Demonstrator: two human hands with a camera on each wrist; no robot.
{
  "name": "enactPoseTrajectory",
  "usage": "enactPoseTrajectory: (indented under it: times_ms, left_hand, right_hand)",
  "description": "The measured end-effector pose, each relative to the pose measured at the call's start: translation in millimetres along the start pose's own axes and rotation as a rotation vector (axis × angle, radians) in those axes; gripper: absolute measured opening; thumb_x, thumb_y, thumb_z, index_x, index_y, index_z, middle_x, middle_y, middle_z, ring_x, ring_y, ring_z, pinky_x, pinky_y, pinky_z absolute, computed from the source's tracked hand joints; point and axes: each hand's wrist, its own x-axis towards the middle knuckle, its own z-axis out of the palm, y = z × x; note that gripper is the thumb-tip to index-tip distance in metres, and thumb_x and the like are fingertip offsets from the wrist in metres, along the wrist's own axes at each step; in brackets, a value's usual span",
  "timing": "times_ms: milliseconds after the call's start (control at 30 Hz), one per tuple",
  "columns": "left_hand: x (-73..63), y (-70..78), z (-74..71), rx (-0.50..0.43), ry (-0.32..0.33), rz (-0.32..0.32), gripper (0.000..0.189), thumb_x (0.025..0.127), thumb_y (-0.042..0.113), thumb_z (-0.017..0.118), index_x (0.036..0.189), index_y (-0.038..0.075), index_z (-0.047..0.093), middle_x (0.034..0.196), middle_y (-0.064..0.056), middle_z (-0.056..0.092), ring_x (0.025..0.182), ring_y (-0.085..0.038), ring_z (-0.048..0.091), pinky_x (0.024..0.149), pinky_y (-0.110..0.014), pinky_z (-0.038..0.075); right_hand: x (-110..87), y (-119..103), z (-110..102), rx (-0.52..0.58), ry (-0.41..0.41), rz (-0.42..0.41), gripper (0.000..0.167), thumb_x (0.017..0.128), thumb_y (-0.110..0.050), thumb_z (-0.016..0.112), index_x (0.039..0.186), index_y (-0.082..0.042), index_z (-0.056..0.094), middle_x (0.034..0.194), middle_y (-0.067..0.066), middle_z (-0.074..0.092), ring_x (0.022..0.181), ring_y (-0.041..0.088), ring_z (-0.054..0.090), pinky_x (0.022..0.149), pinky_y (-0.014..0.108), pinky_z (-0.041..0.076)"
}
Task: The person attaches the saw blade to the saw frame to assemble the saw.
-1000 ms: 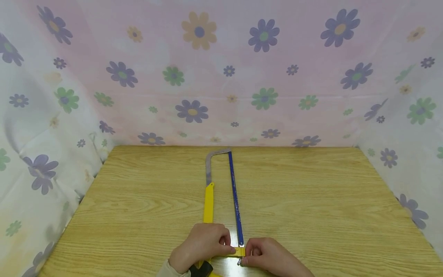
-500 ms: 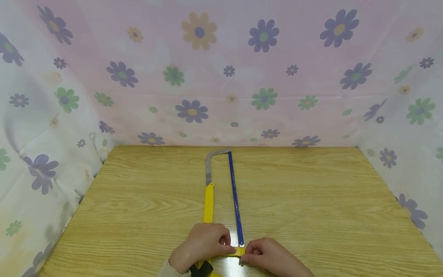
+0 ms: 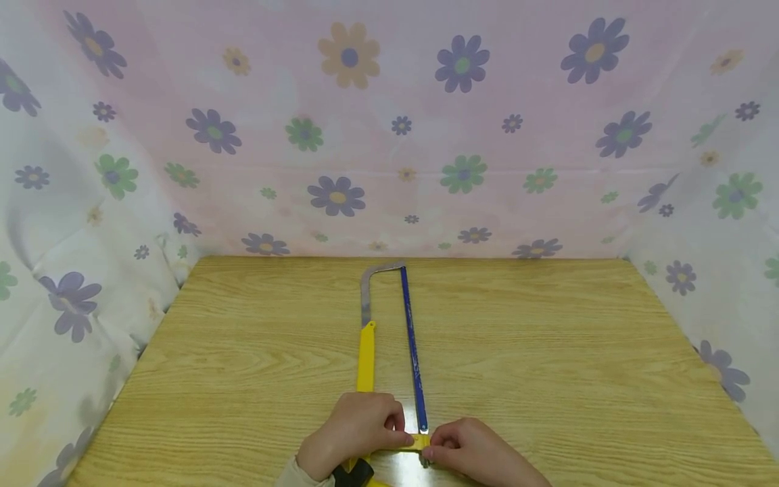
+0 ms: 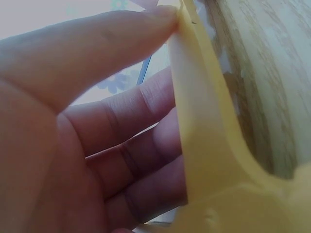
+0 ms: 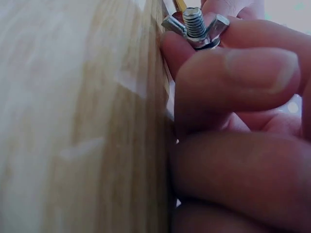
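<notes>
A hacksaw lies on the table, with a yellow frame, a grey metal front arm and a blue blade on its right side. My left hand grips the yellow crosspiece at the near end, thumb on one face and fingers behind it. At the blade's near end, my right hand pinches a silver wing nut on a threaded bolt. Its fingertips touch both wings in the right wrist view. The hacksaw's handle is mostly hidden below my left wrist.
The wood-grain table extends to both sides of the hacksaw. A flowered cloth hangs behind it and along the left and right sides. A black strap-like piece shows by the left wrist.
The wing nut's wings have turned a little on the bolt, and my right thumb and fingertips have shifted slightly with it. My left hand and the hacksaw have stayed in place.
</notes>
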Motion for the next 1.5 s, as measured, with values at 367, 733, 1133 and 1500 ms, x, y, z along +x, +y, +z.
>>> enactPoseTrajectory:
  times_ms: [367, 733, 1133, 1500]
  left_hand:
    - [1.1, -1.1, 0.7, 0.000, -0.010, -0.004, 0.023, 0.075, 0.054, 0.061, 0.067, 0.033, 0.056, 0.059, 0.019, 0.043, 0.051, 0.000, 0.040, 0.048, -0.023, 0.031]
    - [-0.5, 1.0, -0.5, -0.007, -0.001, -0.010, 0.023, 0.074, 0.053, 0.061, 0.066, 0.032, 0.056, 0.059, 0.019, 0.043, 0.051, 0.000, 0.040, 0.048, -0.023, 0.030]
    - [-0.1, -0.8, 2.2, 0.013, 0.020, 0.009, 0.024, 0.074, 0.055, 0.061, 0.066, 0.033, 0.055, 0.060, 0.019, 0.042, 0.051, 0.001, 0.039, 0.048, -0.022, 0.030]
    - [-0.8, -1.1, 1.1, 0.007, 0.024, 0.007, 0.023, 0.074, 0.053, 0.062, 0.066, 0.033, 0.056, 0.060, 0.020, 0.042, 0.051, 0.001, 0.040, 0.048, -0.022, 0.030]
  right_hand:
    - [-1.4, -1.3, -0.6, 0.004, 0.006, -0.024, 0.023, 0.082, -0.044, 0.058, 0.074, -0.023, 0.064, 0.054, -0.014, 0.045, 0.051, 0.000, 0.039, 0.048, 0.019, 0.031]
    - [-2.4, -0.7, 1.2, 0.038, 0.033, -0.014, 0.024, 0.079, -0.044, 0.061, 0.075, -0.021, 0.058, 0.054, -0.013, 0.045, 0.052, 0.001, 0.041, 0.049, 0.020, 0.033]
    - [-2.3, 0.0, 1.7, 0.033, 0.024, 0.011, 0.026, 0.080, -0.045, 0.060, 0.071, -0.021, 0.061, 0.053, -0.012, 0.042, 0.051, 0.002, 0.040, 0.048, 0.021, 0.032]
    - [-0.9, -0.7, 1.6, 0.022, 0.008, 0.015, 0.028, 0.083, -0.047, 0.055, 0.072, -0.023, 0.063, 0.051, -0.012, 0.041, 0.046, 0.003, 0.039, 0.044, 0.021, 0.030]
